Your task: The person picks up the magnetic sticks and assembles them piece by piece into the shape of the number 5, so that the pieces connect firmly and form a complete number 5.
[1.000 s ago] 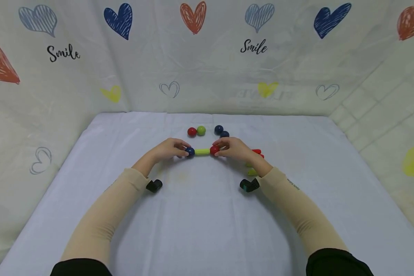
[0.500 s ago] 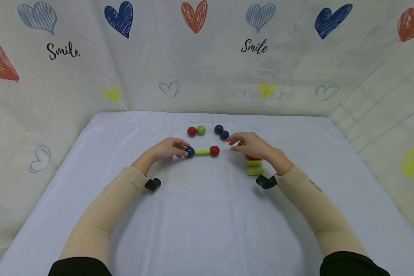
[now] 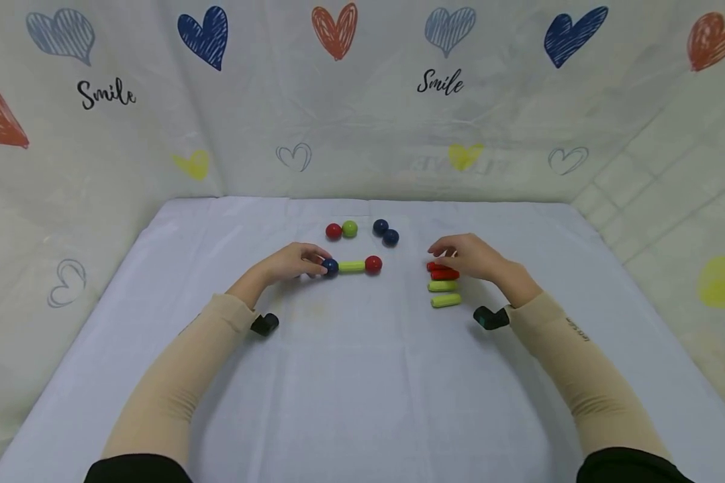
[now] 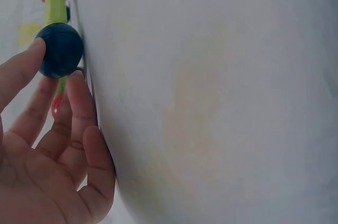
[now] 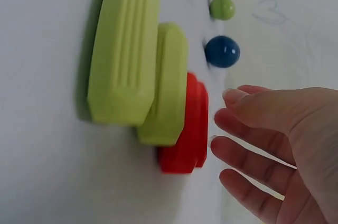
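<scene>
My left hand (image 3: 295, 261) pinches a dark blue ball (image 3: 330, 267) between thumb and fingers; the left wrist view shows the grip on this blue ball (image 4: 63, 52) up close. From the ball a yellow-green rod (image 3: 352, 267) runs right to a red ball (image 3: 373, 265), forming one straight piece low over the table. Over at the right, my right hand (image 3: 472, 257) hovers with loosely bent, parted fingers around nothing. Its fingertips are near two red rods (image 3: 444, 275), which it partly covers in the head view. Two yellow-green rods (image 5: 125, 49) lie in front of the red ones.
Behind the joined piece, a loose red ball (image 3: 333, 231) and a green ball (image 3: 350, 229) sit side by side. Two dark blue balls (image 3: 390, 237) lie right of them. The white-covered table (image 3: 338, 389) ends at a printed cloth backdrop (image 3: 362, 100).
My right hand has let go of the red ball and moved right to the red rods. The left hand stays on the blue ball, and the joined piece has stayed put.
</scene>
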Demonstrator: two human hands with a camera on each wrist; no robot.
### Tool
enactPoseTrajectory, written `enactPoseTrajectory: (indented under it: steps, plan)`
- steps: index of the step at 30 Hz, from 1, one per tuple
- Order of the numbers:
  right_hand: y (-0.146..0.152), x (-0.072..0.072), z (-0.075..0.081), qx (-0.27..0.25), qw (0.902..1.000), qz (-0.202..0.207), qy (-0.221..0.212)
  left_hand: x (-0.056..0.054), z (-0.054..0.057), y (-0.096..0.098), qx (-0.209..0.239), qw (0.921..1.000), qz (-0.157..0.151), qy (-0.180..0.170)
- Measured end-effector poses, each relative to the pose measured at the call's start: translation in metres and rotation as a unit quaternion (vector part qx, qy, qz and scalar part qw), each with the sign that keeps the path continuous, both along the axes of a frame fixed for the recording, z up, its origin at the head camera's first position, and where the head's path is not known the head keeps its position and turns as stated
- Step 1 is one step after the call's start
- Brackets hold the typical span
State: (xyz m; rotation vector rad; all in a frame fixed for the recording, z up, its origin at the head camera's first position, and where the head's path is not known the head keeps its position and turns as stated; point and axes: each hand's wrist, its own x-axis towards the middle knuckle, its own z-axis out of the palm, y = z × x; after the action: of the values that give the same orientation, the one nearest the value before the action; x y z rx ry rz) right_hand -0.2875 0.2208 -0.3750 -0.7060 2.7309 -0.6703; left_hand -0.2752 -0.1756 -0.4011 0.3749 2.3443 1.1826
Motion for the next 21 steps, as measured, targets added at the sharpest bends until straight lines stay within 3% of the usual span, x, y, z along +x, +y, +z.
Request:
enactPoseTrajectory:
  steps: [9, 21]
  plan:
    - [0.006, -0.007, -0.008, 0.017, 0.9993, -0.015, -0.030, -0.001, -0.002, -0.004, 0.003, 1.0000, -0.003, 0.002]
    - [0.006, -0.011, -0.004, 0.032, 0.9986, -0.004, -0.041, 0.001, 0.001, -0.001, 0.004, 1.0000, -0.005, 0.003]
